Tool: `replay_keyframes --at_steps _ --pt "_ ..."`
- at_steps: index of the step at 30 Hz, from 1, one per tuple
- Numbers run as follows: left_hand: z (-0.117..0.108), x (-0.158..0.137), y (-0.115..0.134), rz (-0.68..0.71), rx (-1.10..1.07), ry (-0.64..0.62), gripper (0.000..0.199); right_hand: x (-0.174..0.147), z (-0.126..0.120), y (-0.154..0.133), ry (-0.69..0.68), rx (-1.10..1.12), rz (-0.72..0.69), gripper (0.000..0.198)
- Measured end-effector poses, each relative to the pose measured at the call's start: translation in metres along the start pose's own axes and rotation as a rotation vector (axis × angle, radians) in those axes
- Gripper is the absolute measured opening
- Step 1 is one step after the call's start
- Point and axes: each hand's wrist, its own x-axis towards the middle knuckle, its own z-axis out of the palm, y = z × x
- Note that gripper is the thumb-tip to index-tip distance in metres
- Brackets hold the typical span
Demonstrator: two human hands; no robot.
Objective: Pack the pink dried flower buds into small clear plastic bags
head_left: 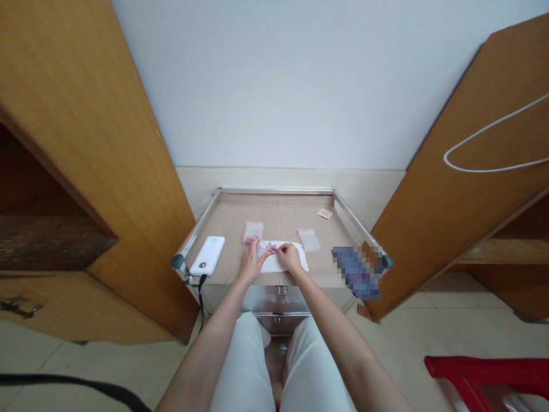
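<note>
My left hand [249, 262] rests at the left edge of a white sheet [281, 265], thumb and fingers apart. Its thumb reaches towards a small cluster of pink beads or bead-like pieces [272, 248] on the sheet. From the right, my right hand [290, 257] comes in with its fingertips pinched together beside the cluster. What lies between those fingertips is too small to make out. Just beyond my left fingers is a clear plastic packet [254, 229], with more pink pieces at its near edge. A second clear packet [309, 240] lies right of the sheet.
The small table [278, 210] has a raised metal rim. A white power bank [208, 256] with a black cable lies at left, a small tan card [325, 213] at back right. A pixelated dark item [355, 272] is at right. Wooden cabinets flank the table; a red stool [493, 369] stands lower right.
</note>
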Motion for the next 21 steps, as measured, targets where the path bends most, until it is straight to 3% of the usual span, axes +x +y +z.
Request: replay_keyframes --at_steps 10,21 --pt "0.004 -0.001 -0.007 -0.050 0.054 -0.004 0.048 -0.001 0.006 0.000 0.013 -0.173 -0.033 0.016" --pt "0.008 0.001 -0.014 -0.061 0.092 0.033 0.050 -0.006 0.008 -0.001 0.060 -0.161 -0.091 0.017"
